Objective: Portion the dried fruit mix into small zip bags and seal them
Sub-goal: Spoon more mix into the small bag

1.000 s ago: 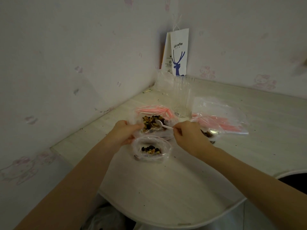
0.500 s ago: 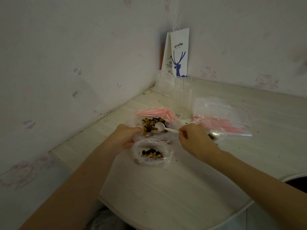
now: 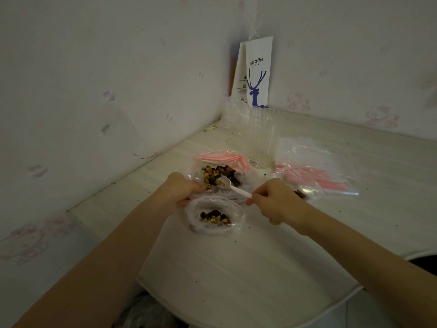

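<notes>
Mid-portioning here, nowhere near finished. Pinching the white spoon by the very end of its handle with the right hand, fingers curled tight on it, with the bowl dipped into the dried fruit mix just past the fingertips, inside the big open bag. Gripping the rim of the small zip bag with the left hand, clamped on the plastic, holding the mouth open right under that grip. Only a little heap of mix in there, so needs more scoops, then pressing the zip closed. Tucked just behind the right hand, possibly another small bag with some mix in it, too dim to say whether sealed. Further out on that side, a stack of empty zip bags with pink strips, none filled. Plenty of scooping and sealing left.
</notes>
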